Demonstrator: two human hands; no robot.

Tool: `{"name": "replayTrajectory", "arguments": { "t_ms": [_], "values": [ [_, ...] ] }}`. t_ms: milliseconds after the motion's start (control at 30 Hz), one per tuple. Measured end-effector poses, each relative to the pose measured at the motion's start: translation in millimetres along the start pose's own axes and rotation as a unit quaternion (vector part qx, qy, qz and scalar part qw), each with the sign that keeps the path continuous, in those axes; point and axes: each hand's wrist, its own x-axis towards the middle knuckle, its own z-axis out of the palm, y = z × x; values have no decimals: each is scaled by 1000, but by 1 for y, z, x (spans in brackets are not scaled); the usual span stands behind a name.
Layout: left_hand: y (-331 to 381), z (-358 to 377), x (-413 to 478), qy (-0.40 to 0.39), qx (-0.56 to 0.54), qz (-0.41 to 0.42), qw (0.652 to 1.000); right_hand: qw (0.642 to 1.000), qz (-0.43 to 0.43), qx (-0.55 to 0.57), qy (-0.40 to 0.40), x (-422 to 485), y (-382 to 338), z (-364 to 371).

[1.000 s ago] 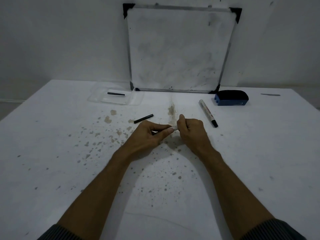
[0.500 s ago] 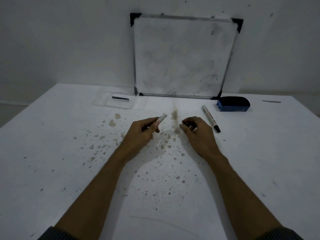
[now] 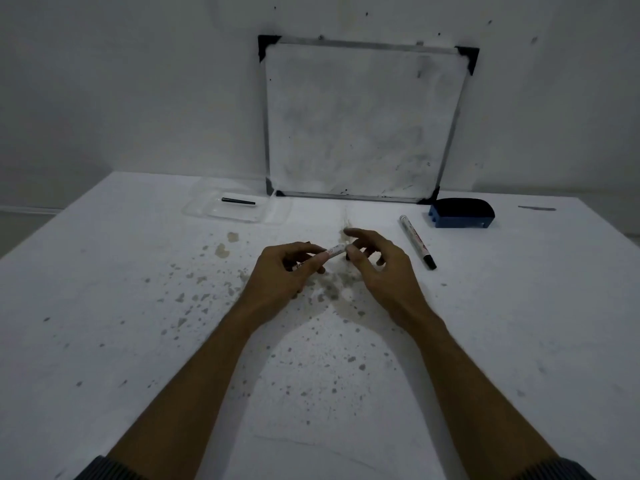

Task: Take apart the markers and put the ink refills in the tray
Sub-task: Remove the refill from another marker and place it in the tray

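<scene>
1. Worktop (image 3: 104, 323): white, flecked with brownish stains, densest at centre and left of centre.
2. Clear plastic tray (image 3: 204, 211) at far left of centre, near the wall. One slim black ink refill (image 3: 238, 201) lies flat inside it, lengthwise left to right.
3. Left hand (image 3: 280, 275): fingers clamped on a marker barrel (image 3: 334, 251), held just above the worktop. Barrel is white with small printed markings, tilted so its free end points up and right. Lower end hidden inside the fist.
4. Right hand (image 3: 377, 261): thumb tip touching or just beside the barrel's free end; the other fingers spread apart and curled, gripping nothing that I can see.
5. Whiteboard (image 3: 360, 119), smudged, black corner caps, leaning against the wall behind the hands.
6. Second marker (image 3: 417, 242), whole, lies on the worktop right of the right hand: white body, red printing, black cap toward the near edge.
7. Eraser (image 3: 462, 213), blue base with dark top, beside the whiteboard's lower right corner.
</scene>
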Motion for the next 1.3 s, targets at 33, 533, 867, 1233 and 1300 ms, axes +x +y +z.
{"name": "replayTrajectory", "arguments": {
  "t_ms": [33, 533, 867, 1233, 1300],
  "values": [
    [2, 0, -1, -1, -1, 3, 1000, 1000, -5, 16, -3, -1, -3, -1],
    [15, 17, -3, -3, -185, -43, 982, 948, 132, 286, 39, 3, -9, 3],
    [36, 37, -11, 82, -145, 49, 985, 712, 287, 638, 58, 7, -14, 3],
    [33, 53, -11, 105, -93, 53, 989, 661, 254, 705, 27, 10, -19, 7],
    [33, 56, -16, 93, -87, 61, 990, 668, 245, 699, 69, 10, -16, 8]
  ]
}}
